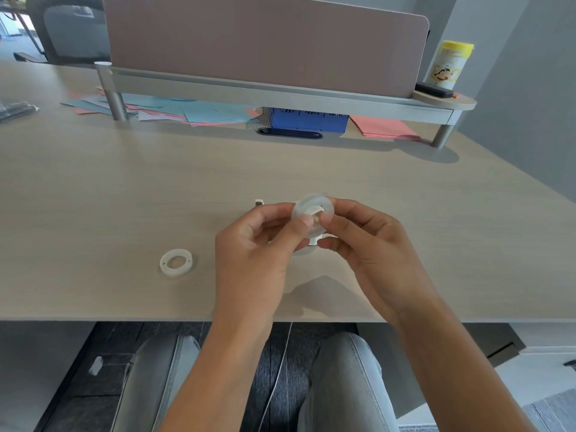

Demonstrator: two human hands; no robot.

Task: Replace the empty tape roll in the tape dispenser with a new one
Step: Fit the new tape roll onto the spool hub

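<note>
Two bare hands meet above the middle of a pale wood-grain counter [124, 188], seen from a camera on the person's head looking down. The left hand [255, 244] and the right hand [371, 244] hold between them a roll of clear tape [311, 210], a translucent white disc with a white hub at its centre. The left grip is closed on the roll, thumb tip pressed on the face near the hub. The right grip is also closed on it, thumb and forefinger pinching at the hub from the other side. Small white plastic pieces show just under the roll and behind the left fingers; these may belong to the tape dispenser [313, 241], but most of it is hidden by the hands.

Left of the hands, well apart, an empty tape ring [176, 263] lies flat on the counter, white and thin-walled.

At the far edge stands a raised shelf [280, 95] on metal legs, backed by a mauve divider panel [265, 42]. Loose blue and pink paper sheets [187, 112] lie under the shelf, beside a blue box [308, 120]. A yellow-lidded canister [450, 65] stands on the shelf's right end. Grey trouser legs [343, 385] show below the counter edge.
</note>
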